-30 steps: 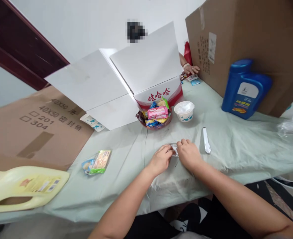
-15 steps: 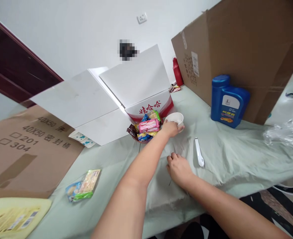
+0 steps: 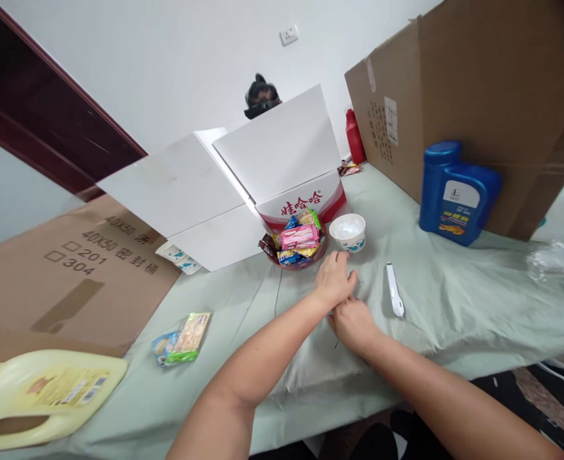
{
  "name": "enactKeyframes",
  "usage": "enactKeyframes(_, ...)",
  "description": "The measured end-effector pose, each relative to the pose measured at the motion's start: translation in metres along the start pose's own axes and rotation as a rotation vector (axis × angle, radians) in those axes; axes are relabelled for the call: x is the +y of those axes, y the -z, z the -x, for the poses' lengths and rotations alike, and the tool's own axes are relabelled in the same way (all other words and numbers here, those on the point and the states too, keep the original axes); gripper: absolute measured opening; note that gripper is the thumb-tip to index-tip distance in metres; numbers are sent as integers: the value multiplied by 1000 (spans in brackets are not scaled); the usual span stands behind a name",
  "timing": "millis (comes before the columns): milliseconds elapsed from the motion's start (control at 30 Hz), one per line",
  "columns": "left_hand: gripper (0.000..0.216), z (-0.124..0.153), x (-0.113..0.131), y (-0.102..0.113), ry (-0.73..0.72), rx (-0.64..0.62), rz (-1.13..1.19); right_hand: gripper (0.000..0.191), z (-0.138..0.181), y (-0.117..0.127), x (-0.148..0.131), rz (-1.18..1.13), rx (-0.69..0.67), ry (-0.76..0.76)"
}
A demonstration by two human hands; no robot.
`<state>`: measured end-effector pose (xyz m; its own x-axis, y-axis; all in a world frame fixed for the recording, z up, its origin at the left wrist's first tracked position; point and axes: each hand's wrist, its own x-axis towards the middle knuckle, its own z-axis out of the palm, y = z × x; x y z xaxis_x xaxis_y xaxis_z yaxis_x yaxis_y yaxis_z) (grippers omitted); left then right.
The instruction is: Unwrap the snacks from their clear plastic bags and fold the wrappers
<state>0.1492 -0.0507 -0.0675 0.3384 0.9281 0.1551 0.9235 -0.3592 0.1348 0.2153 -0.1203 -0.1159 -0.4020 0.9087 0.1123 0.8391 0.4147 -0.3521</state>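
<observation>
My left hand (image 3: 334,281) is in front of a white paper bowl (image 3: 353,241) with a blue-green pattern, apart from it. Its fingers are bent, and it meets my right hand (image 3: 354,324) over the cloth. Both hands look closed; whatever may be between their fingers is hidden. Something clear and shiny lies inside the bowl. Left of the bowl stands a round basket (image 3: 305,264) heaped with wrapped snacks, a pink packet (image 3: 299,237) on top. To the right of my hands lies a white box cutter (image 3: 395,291).
A white carton (image 3: 289,204) with open flaps stands behind the basket. Large brown boxes (image 3: 382,76) flank the table. A blue oil bottle (image 3: 458,198) is at right, a yellow jug (image 3: 56,390) at near left, two snack packets (image 3: 190,337) beside it. Another person's head (image 3: 261,96) shows behind the carton.
My left hand has let go of the white bowl and come back toward me to my right hand. The bowl stays beside the basket. The view has shifted slightly.
</observation>
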Motion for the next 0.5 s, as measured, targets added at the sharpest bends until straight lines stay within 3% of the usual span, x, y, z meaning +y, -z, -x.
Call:
enactKeyframes(133, 38, -15, -1, -10, 9, -142, 34, 36, 1, 1, -2, 10, 7, -15)
enactKeyframes(333, 33, -89, 18, -27, -15, -224, -18, 27, 2, 1, -2, -16, 0, 12)
enactKeyframes(500, 41, -146, 40, -38, -163, -138, 18, 25, -1, -2, 4, -62, -30, 72)
